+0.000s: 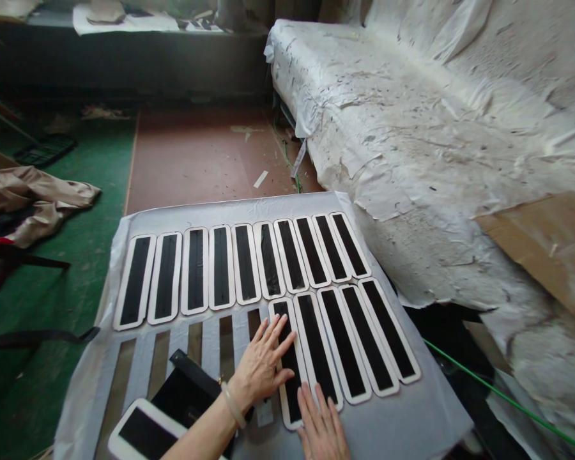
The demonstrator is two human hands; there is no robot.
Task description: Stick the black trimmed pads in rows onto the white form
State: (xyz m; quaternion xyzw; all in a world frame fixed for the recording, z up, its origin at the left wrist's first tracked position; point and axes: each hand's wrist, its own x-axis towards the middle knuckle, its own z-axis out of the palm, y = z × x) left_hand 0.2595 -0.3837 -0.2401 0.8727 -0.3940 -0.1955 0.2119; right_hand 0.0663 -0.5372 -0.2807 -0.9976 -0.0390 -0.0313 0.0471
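Observation:
My left hand (267, 361), with a pale bangle (233, 405) at the wrist, lies with fingers spread over a white-bordered black panel (294, 399) in the front row. Close to that panel's lower end, my right hand (322, 423) rests flat, fingers stretched, its tips also near the neighbouring panel (317, 348). Both hands are open and grip nothing. Several like panels form a back row (222, 268) and the right part of the front row. Under my left forearm, a loose panel (146, 431) and black pieces (186, 386) overlap; my arm hides part of them.
A grey-white sheet (426, 415) covers the work table, with brownish strips (156, 364) showing at front left. To the right stands a large surface draped in stained white cloth (388, 147), with cardboard (541, 246) on it. A green cord (503, 393) runs at lower right. Beige fabric (43, 191) lies at left.

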